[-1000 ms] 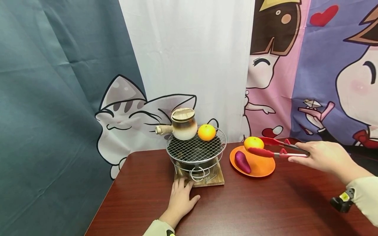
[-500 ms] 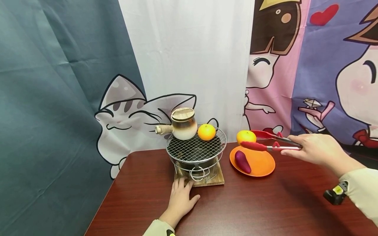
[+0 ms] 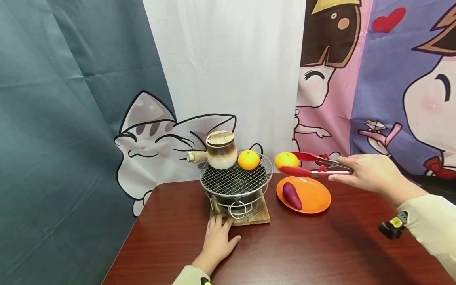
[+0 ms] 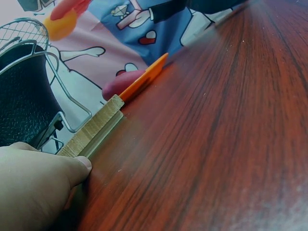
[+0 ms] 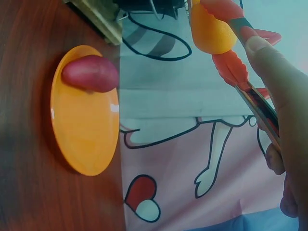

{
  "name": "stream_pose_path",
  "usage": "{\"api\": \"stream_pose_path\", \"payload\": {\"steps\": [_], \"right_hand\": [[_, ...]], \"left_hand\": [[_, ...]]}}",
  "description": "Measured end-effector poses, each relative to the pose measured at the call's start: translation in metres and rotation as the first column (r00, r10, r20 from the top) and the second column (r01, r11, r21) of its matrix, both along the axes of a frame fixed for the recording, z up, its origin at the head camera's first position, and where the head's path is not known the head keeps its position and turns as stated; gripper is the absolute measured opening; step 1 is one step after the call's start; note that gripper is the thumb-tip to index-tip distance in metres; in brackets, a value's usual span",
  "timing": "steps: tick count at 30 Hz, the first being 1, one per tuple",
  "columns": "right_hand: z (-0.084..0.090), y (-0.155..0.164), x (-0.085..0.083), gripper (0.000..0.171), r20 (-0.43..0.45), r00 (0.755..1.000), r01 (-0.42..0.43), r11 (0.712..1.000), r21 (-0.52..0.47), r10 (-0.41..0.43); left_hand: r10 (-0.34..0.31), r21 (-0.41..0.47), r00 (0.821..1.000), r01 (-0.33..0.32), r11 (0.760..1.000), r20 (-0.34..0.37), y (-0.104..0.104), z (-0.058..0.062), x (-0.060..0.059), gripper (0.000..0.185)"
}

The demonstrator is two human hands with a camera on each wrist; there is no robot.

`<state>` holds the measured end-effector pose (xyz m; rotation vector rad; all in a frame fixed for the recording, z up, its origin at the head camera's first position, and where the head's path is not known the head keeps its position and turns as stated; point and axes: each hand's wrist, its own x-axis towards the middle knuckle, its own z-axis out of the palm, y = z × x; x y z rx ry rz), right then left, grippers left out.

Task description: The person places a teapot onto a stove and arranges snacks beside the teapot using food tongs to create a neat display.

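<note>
My right hand [image 3: 367,170] grips red-tipped metal tongs [image 3: 303,171], their tips squeezing an orange [image 3: 285,160] in the air. It is above the back left rim of an orange plate [image 3: 315,198], on which a purple sweet potato [image 3: 292,196] lies. To its left, a round wire grill rack [image 3: 231,184] sits over a dark stove. A second orange [image 3: 248,160] and a lidded clay pot [image 3: 222,156] with a wrapped side handle rest on the rack. My left hand [image 3: 218,241] lies with extended fingers at the front edge of the wooden board [image 3: 261,215] under the stove.
The reddish-brown table [image 3: 270,253] carries everything. A printed curtain [image 3: 228,59] hangs right behind its back edge. A wrist camera [image 3: 393,225] is strapped to the right sleeve.
The right hand has carried the tongs and orange left and slightly upward, from over the plate toward the rack. The left hand has stayed at the board.
</note>
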<state>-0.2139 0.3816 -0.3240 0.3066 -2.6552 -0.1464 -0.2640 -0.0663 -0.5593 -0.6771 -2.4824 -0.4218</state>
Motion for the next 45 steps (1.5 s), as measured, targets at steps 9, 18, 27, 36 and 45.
{"api": "stream_pose_path", "payload": {"steps": [9,18,27,36,45], "right_hand": [[0.008,-0.018,-0.003,0.072,-0.011,0.999,-0.042,0.998,0.039,0.042],[0.010,-0.036,-0.005,0.068,-0.070,0.990,-0.119,0.990,0.079,0.125],[0.008,-0.051,-0.009,0.071,-0.118,0.976,-0.171,0.981,0.089,0.181],[0.006,-0.066,-0.015,0.067,-0.147,0.960,-0.227,0.970,0.083,0.237],[0.004,-0.082,-0.019,0.067,-0.118,0.954,-0.264,0.960,0.098,0.274]], "left_hand": [[-0.001,0.002,1.000,0.001,1.000,0.012,-0.001,0.000,0.000,0.055],[0.001,-0.004,1.000,-0.001,1.000,0.014,0.000,0.000,0.001,0.055],[0.003,-0.003,0.999,-0.003,1.000,0.043,0.000,0.002,0.001,0.054],[0.003,-0.002,0.999,-0.003,1.000,0.041,0.000,0.002,0.001,0.054],[0.001,0.001,1.000,-0.001,1.000,0.021,0.000,0.001,0.001,0.054]]}}
